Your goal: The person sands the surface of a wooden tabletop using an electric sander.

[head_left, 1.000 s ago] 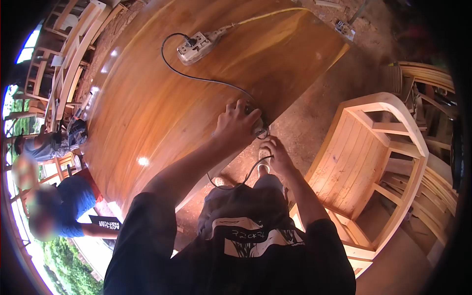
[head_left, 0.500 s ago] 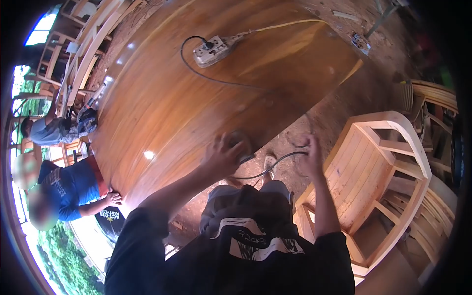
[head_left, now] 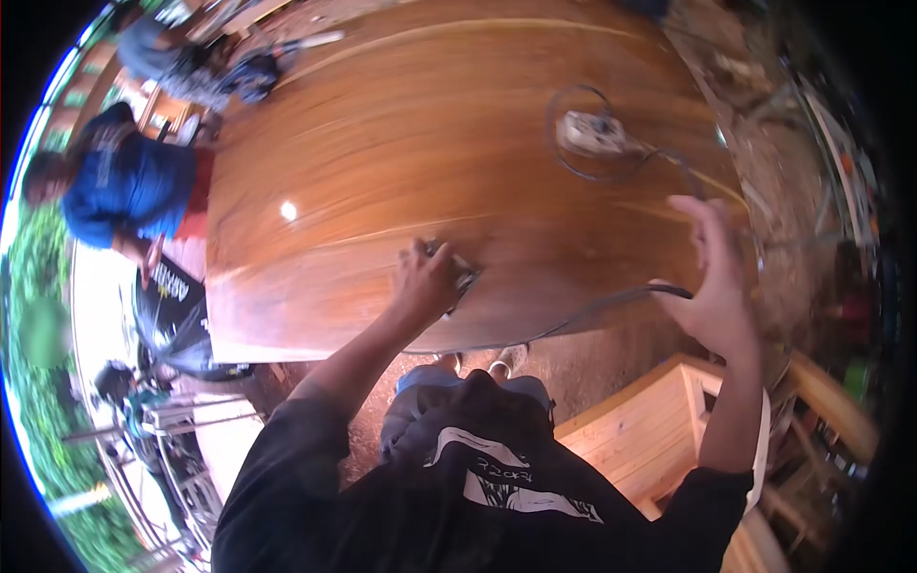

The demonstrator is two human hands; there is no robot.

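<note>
My left hand [head_left: 425,279] is closed over a small dark corded sander [head_left: 466,279], pressed flat on the broad wooden tabletop [head_left: 382,172] near its front edge. The hand covers most of the tool. My right hand [head_left: 714,272] is raised at the right side of the slab, thumb and fingers curved with a gap between them. A dark power cord [head_left: 611,301] runs from the sander's side up into this hand, across the thumb. More cord loops near a white extension socket [head_left: 592,132] lying on the tabletop.
A wooden bench frame [head_left: 640,420] stands close on my right. A person in a blue shirt [head_left: 134,186] is at the slab's left end, and another person [head_left: 158,57] is farther back. Lumber and scraps [head_left: 812,411] lie at the right.
The view has turned, so the slab now lies more level across it. My right hand has risen outward with the cord, its fingers spread wider. The left hand still holds the sander.
</note>
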